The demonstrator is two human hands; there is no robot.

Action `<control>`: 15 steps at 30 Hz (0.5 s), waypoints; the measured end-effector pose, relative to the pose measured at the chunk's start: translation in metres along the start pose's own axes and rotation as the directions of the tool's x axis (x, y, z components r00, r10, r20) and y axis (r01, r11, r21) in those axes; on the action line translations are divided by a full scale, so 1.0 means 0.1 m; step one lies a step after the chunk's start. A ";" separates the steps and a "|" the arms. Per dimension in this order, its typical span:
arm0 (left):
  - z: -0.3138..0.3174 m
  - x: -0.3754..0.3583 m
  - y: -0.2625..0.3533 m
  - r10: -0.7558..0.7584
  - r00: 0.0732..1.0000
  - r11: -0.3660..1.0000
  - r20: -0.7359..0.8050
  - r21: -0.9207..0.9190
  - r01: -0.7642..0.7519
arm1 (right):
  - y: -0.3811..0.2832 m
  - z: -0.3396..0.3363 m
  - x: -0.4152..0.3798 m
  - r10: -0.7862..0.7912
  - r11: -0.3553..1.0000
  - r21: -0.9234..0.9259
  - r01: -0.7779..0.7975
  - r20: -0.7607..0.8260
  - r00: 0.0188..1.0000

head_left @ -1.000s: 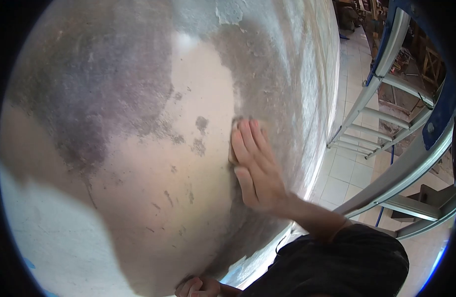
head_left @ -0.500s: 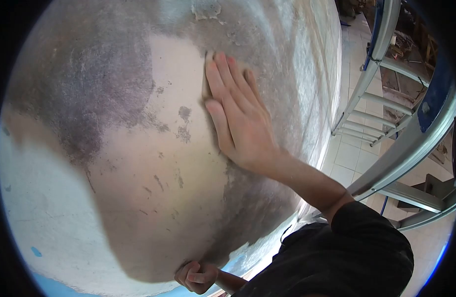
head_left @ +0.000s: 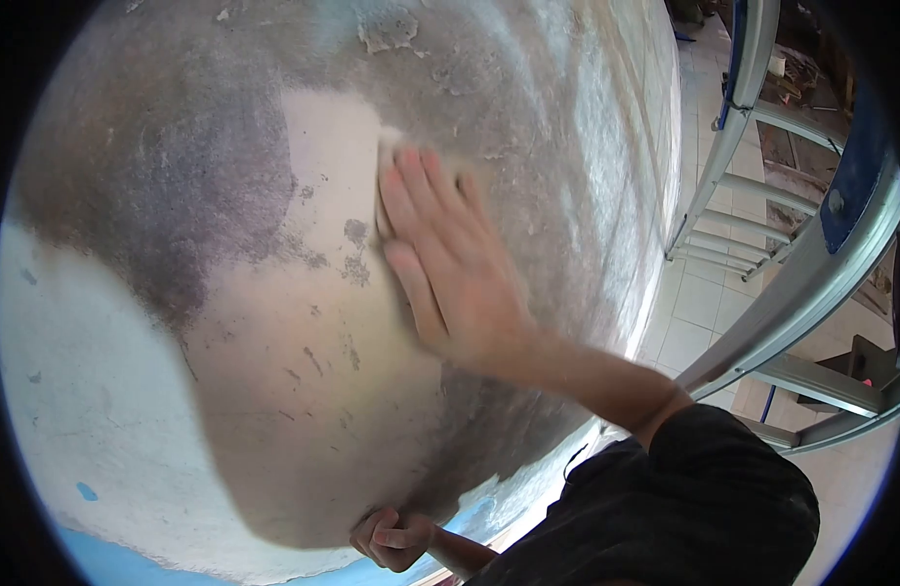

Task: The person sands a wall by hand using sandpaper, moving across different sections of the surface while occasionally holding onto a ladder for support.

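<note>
My right hand (head_left: 460, 269) lies flat against a large curved, mottled surface (head_left: 265, 391), its fingers stretched out and slightly blurred. A thin pale edge shows beside the fingertips; whether something lies under the palm is hidden. Smooth cream and dark grey-brown patches surround this hand. Near the bottom of the view, my left hand (head_left: 393, 539) is closed with its fingers curled, close to the lower edge of the brown area. What it holds, if anything, cannot be made out.
A metal ladder (head_left: 811, 293) with blue parts stands at the right. Pale floor tiles (head_left: 699, 313) show beyond its rungs. Peeling paint (head_left: 388, 31) marks the upper part of the surface. A black sleeve (head_left: 733, 459) covers my upper right arm.
My right hand has moved down and slightly left over the surface, still flat. My left hand remains closed in nearly the same place. The view has shifted slightly.
</note>
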State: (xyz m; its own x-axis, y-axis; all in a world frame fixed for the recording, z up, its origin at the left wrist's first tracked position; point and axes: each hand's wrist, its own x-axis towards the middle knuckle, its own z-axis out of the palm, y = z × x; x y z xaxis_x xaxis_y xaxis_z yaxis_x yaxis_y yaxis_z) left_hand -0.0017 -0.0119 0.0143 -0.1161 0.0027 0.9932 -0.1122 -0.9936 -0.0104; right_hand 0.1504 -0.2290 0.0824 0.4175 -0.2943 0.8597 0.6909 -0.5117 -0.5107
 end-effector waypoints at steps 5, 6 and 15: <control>-0.02 -0.05 -0.09 0.030 0.999 0.999 0.016 -0.033 -0.030 | 0.09 -0.05 -0.15 -0.099 0.994 -0.047 0.104 0.085 0.991; -0.04 -0.05 -0.10 0.027 0.999 0.999 0.020 -0.021 -0.027 | 0.14 -0.04 0.00 -0.099 0.994 -0.042 0.100 0.024 0.995; -0.01 -0.04 -0.08 0.041 0.999 0.999 -0.003 -0.035 -0.041 | 0.11 -0.01 -0.36 -0.032 0.999 -0.015 0.033 0.066 0.997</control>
State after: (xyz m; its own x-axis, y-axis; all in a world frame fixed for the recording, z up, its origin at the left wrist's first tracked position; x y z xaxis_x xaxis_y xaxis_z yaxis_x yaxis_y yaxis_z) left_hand -0.0015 -0.0039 0.0105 -0.1232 -0.0374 0.9917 -0.1416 -0.9884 -0.0549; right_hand 0.1420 -0.2249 0.0456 0.4331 -0.2235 0.8732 0.6956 -0.5333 -0.4815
